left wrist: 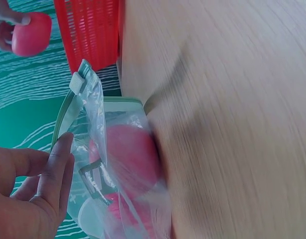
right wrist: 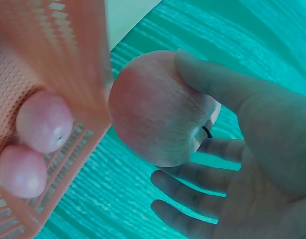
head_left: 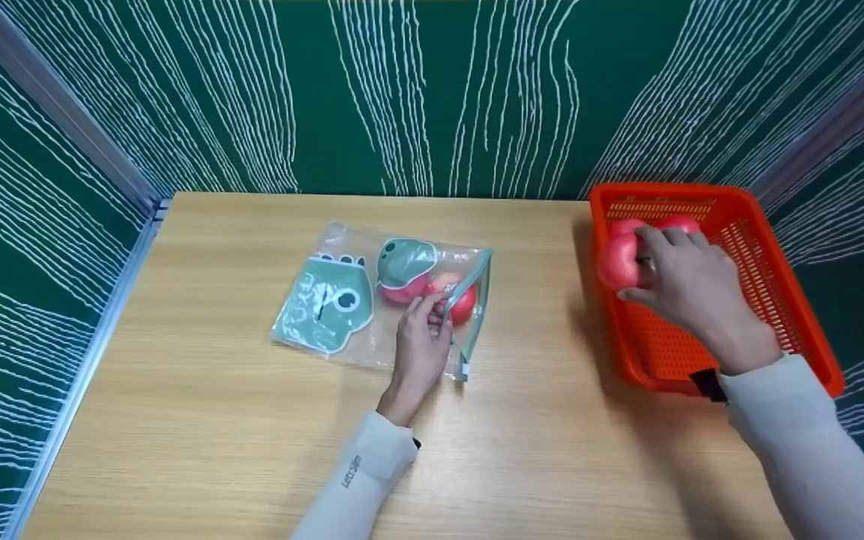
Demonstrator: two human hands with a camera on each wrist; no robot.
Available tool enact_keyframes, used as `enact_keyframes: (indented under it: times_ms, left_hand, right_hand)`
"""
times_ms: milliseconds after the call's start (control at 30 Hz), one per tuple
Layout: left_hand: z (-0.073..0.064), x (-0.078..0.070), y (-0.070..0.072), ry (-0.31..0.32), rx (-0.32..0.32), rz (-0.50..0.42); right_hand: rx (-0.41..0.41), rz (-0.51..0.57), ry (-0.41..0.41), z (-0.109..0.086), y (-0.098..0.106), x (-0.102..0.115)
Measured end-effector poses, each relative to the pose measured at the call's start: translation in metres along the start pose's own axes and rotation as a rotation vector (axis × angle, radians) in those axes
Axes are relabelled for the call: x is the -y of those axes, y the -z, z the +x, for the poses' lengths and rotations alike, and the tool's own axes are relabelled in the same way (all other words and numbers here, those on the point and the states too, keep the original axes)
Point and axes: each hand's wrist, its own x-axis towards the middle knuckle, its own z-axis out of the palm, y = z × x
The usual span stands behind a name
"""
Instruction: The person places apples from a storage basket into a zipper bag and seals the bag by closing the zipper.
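Note:
My left hand [head_left: 418, 345] pinches the zip edge of a clear plastic zip bag [head_left: 387, 341] printed with a green cartoon animal. Inside the bag lie a red apple [left wrist: 133, 154] and another pinkish-red fruit [left wrist: 130, 214], partly covered by the print. The bag's mouth stands parted in the left wrist view, its white slider [left wrist: 77, 83] at one end. My right hand [head_left: 691, 281] grips a red apple [right wrist: 153, 109] between thumb and fingers, raised over the left side of the orange-red basket [head_left: 799, 315]. A dark stem shows on this apple.
Two more pinkish-red fruits [right wrist: 43, 122] [right wrist: 22, 172] lie in the basket at its far end. The basket stands at the right of the wooden table [head_left: 199, 420]. Green panels with white wavy lines [head_left: 439, 97] enclose the table at the back and sides.

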Motion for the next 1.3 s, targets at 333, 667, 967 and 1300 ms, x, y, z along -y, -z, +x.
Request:
enact_keyframes:
  times_ms: [333, 667, 967, 1300]
  left_hand:
    - [0.0, 0.002, -0.002, -0.046, -0.032, 0.009]
    - [0.0, 0.003, -0.001, -0.035, -0.025, 0.019]
    - [0.0, 0.002, -0.001, -0.023, -0.014, 0.025]
    - [0.0, 0.002, -0.001, -0.014, -0.012, -0.006]
  right_hand:
    - [-0.037, -0.055, 0.107, 0.003, -0.019, 0.032]
    - [-0.051, -0.065, 0.202, 0.005, -0.04, 0.055]
    - [-0.068, -0.061, 0.264, 0.005, -0.06, 0.071]
    - [0.018, -0.091, 0.209, 0.007, -0.083, 0.094]
